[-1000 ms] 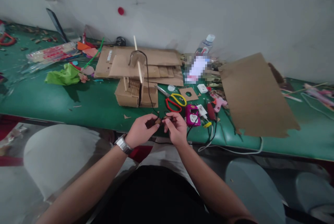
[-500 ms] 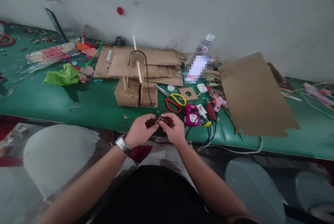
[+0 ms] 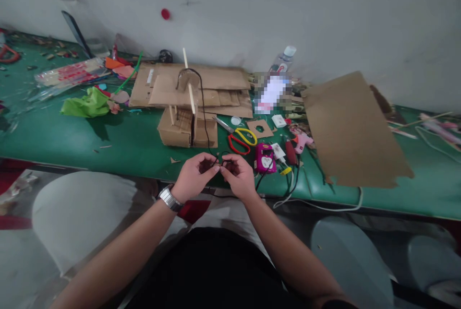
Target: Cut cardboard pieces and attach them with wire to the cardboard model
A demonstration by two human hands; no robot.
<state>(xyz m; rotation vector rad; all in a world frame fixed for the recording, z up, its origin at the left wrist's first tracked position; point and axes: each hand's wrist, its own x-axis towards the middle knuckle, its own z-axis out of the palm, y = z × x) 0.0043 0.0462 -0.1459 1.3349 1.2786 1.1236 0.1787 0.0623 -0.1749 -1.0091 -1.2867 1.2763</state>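
Both hands meet at the front edge of the green table [image 3: 118,141]. My left hand [image 3: 198,174], with a metal watch at its wrist, pinches a black cord [image 3: 203,107]. My right hand [image 3: 237,174] is closed on the same cord, thumb tips nearly touching. The cord runs up to a cardboard disc [image 3: 188,80] on a wooden stick [image 3: 191,99], standing in a small cardboard box [image 3: 175,131]. Beyond the hands lie scissors [image 3: 240,141] with red and yellow handles. A magenta box [image 3: 265,159] sits just right of my right hand.
Stacked cardboard [image 3: 219,78] lies behind the box. Green crepe paper [image 3: 86,103] is at left. A pink glue gun [image 3: 303,142], a bottle [image 3: 284,62] and a large cardboard sheet [image 3: 355,136] are at right. Chairs [image 3: 82,213] stand in front of the table.
The fingertips have shifted slightly on the cord, and the thumbs have drawn a little apart from their overlap. The objects on the table have not moved.
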